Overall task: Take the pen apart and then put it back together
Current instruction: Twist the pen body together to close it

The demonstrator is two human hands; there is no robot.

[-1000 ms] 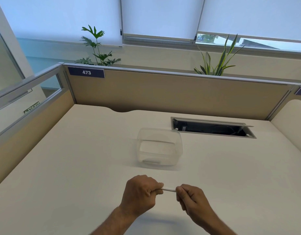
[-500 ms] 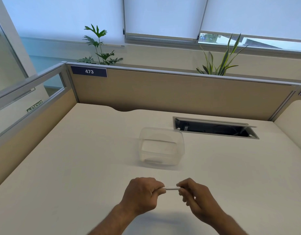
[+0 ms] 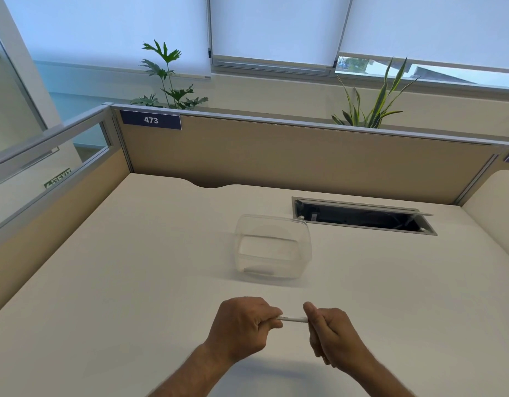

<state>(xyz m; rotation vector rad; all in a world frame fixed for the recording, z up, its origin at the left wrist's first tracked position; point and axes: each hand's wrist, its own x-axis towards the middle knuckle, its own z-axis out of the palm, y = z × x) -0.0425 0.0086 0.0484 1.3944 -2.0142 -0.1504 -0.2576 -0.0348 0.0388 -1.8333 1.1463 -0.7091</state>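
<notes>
I hold the white pen point(image 3: 294, 319) level above the near part of the desk point(image 3: 133, 267), my left hand point(image 3: 242, 325) and my right hand point(image 3: 332, 333) each closed around one end. A clear tub point(image 3: 273, 247) sits just beyond.

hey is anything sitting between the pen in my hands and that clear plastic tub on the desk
Nothing visible does. The pen is held at both ends by the left hand and right hand, and the stretch of desk up to the clear tub is bare.
</notes>
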